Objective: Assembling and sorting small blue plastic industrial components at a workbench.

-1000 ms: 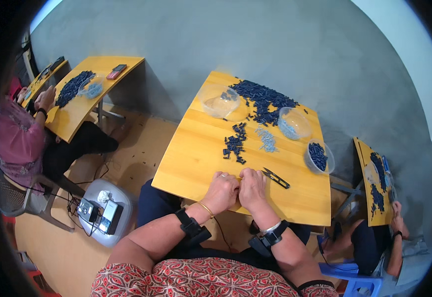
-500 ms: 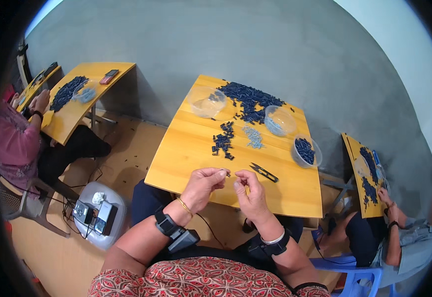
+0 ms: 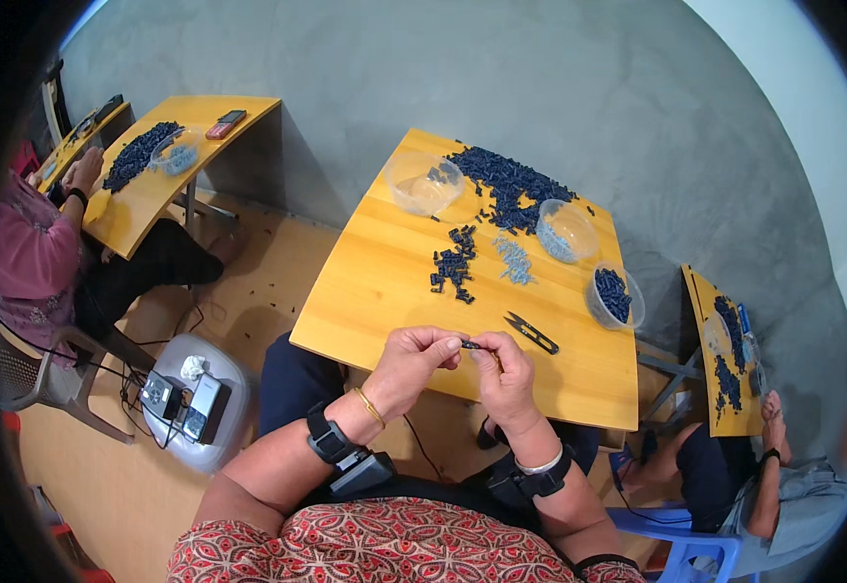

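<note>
I see both hands raised just above the near edge of the desk, meeting over a small dark part. The left hand pinches 1 end of it between thumb and fingertips, and the right hand closes on the other end, so the part sits between the 2 hands with its long axis running roughly left to right across my view. Neither hand is clearly nearer; each has an end. Both hands are narrowed to a fingertip pinch, the remaining fingers curled in.

The black snips lie flat on the desk just beyond the right hand, closer to it than to the left, angled from upper left to lower right. Farther back sit a loose cluster of dark parts and a big pile, well apart from both hands.
</note>
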`<act>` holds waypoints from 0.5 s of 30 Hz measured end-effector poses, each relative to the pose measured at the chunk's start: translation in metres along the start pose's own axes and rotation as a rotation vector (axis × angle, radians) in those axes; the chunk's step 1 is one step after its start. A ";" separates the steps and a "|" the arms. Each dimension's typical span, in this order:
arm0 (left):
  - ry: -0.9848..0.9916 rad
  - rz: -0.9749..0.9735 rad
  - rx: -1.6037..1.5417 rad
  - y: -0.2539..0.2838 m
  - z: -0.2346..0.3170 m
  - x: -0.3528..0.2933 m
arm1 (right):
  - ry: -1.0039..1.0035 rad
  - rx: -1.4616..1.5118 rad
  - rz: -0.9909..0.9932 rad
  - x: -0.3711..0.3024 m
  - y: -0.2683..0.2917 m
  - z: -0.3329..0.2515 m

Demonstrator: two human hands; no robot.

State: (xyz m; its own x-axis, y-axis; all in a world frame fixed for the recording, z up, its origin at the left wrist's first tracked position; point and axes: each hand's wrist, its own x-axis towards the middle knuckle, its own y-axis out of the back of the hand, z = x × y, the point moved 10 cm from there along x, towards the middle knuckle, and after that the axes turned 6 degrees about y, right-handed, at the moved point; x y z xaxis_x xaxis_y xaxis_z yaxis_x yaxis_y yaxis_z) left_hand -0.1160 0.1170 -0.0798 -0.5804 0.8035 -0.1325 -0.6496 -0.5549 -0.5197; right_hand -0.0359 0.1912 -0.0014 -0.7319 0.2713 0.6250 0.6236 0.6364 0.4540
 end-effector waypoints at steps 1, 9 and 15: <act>0.000 0.000 -0.002 0.000 -0.001 0.001 | -0.016 -0.002 -0.009 0.000 0.000 0.001; -0.045 0.056 0.166 -0.004 0.006 -0.004 | 0.084 -0.218 0.025 0.000 0.033 -0.004; -0.043 0.148 0.185 0.034 0.009 0.005 | -0.065 -0.735 0.355 0.022 0.183 0.075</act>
State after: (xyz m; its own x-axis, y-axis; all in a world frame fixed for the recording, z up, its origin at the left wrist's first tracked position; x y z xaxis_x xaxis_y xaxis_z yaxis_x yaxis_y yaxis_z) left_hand -0.1460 0.1002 -0.0904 -0.6936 0.7030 -0.1575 -0.6329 -0.6990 -0.3329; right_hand 0.0417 0.3679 0.0485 -0.4570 0.4231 0.7824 0.8258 -0.1250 0.5499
